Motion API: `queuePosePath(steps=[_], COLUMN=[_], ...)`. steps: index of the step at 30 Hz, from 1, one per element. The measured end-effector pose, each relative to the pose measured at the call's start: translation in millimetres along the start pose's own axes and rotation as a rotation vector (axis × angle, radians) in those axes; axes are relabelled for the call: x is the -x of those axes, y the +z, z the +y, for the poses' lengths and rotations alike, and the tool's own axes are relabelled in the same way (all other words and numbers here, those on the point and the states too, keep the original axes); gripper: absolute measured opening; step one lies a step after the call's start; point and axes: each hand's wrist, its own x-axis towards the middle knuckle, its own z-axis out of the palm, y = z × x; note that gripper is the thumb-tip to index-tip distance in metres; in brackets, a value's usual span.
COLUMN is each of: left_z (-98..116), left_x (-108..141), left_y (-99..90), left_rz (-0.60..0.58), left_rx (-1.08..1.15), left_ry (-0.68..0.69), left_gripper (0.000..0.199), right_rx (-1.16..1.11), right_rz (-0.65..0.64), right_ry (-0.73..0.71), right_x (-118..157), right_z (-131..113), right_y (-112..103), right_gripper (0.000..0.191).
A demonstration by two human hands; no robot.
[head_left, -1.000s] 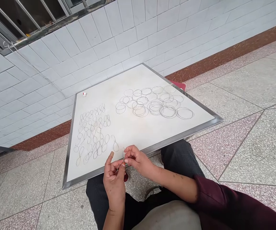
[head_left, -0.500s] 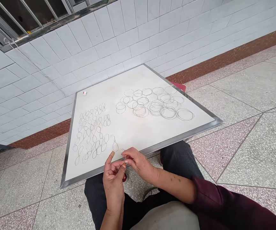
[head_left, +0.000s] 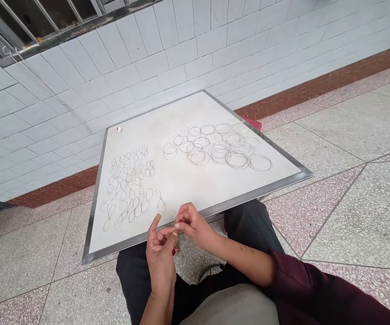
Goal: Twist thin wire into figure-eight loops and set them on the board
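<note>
Between my hands, over the near edge of the white table (head_left: 188,185), is a thin wire loop (head_left: 174,215). My left hand (head_left: 162,253) pinches its lower part between thumb and fingers, the index finger raised with a tan wrap on its tip. The fingertips of my right hand (head_left: 195,228) pinch the wire close to my left thumb. Just beyond lies a wire twisted into a figure eight (head_left: 161,205). Several more figure-eight wires (head_left: 135,207) lie in rows on the left. Round wire rings (head_left: 237,159) overlap in a spread on the right.
A metal trim (head_left: 272,186) edges the table. A small white and red object (head_left: 119,130) sits near its far left corner. Behind stands a white tiled wall (head_left: 181,54) with a barred window (head_left: 46,18). Something red (head_left: 254,124) shows past the right edge.
My right fingers have shifted slightly and drawn in on the wire close to my left thumb. My left hand keeps its pinch. The view has tilted a little.
</note>
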Motion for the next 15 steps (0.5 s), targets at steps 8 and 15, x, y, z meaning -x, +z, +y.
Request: queuePosePath(steps=[8,15], left_z=[4.9,9.7], left_x=[4.3,15.0], left_y=[-4.7,-6.7], left_rz=[-0.007,-0.054], left_rx=[0.153,0.046], left_ry=[-0.106,-0.057], left_gripper=[0.085,0.09], right_rx=[-0.123,-0.078], right_rz=[-0.182,-0.159], right_ry=[0.142,0.181], right_x=[6.2,13.5], right_z=[-13.1,-24.9], right_y=[-3.1,1.7], right_gripper=[0.037,0.031])
